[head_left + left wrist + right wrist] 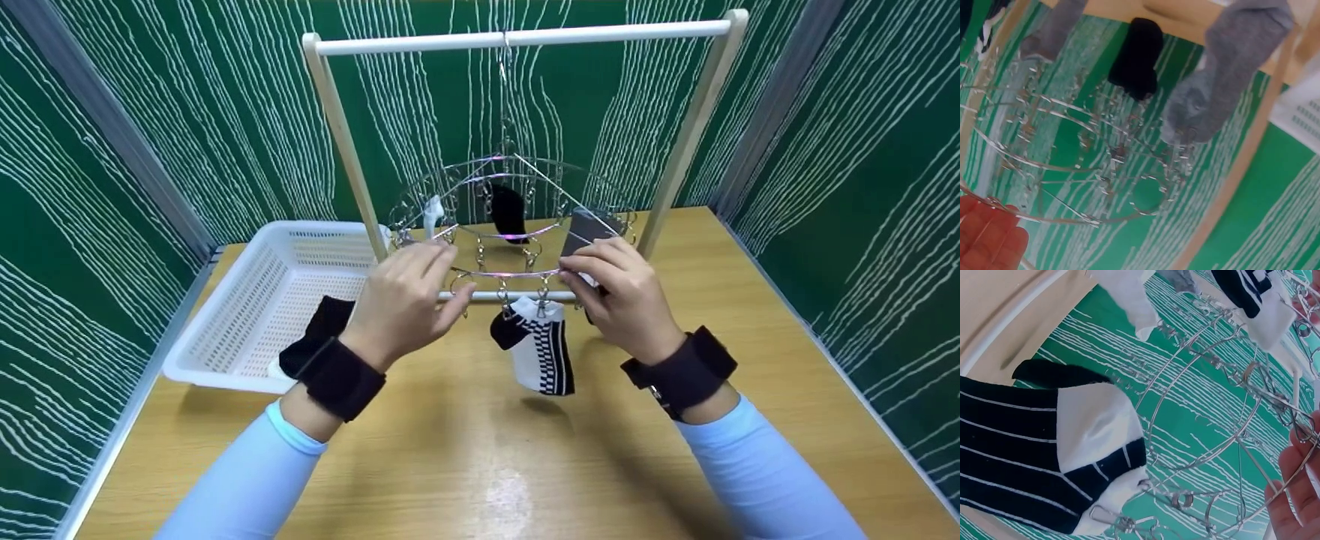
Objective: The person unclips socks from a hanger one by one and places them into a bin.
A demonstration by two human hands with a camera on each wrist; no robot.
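A round metal sock hanger with clips [517, 275] hangs in front of me. At its left front rim, my left hand [405, 296] touches the wire with fairly straight fingers, the thumb held apart. Thumb and fingers of my right hand [619, 296] pinch the rim on the right. Between the hands a black-and-white checked sock [541, 352] hangs from clips. Farther back are a black sock [508, 214] and a grey sock [586, 229]. The left wrist view shows another grey sock [1230, 67]; a black striped sock [1010, 439] hangs close in the right wrist view.
A wooden stand with a white top bar [420, 43] carries the hanger. To the left, a white plastic basket [184, 352] holds dark cloth [319, 330] on the wooden table [450, 450]. Green panels with white lines [885, 187] surround the table.
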